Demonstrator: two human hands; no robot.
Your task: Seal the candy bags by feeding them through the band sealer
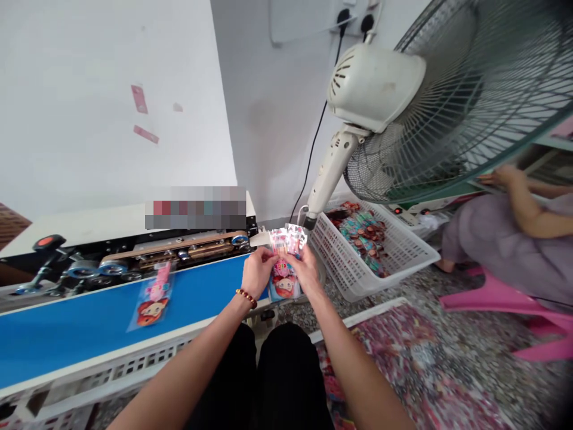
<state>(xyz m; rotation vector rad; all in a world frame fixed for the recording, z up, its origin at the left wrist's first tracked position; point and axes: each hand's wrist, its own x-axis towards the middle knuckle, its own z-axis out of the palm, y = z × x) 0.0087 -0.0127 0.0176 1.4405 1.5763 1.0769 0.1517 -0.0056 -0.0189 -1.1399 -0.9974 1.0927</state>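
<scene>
While both hands pinch one packet stack | left hand, right hand closed | blue belt's right end

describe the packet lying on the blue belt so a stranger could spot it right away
Find the sealing machine on the left with its long blue belt. One clear packet lies flat on it, pink on top with a cartoon face below. It lies alone, unlike the fanned packets held in both hands.
</scene>
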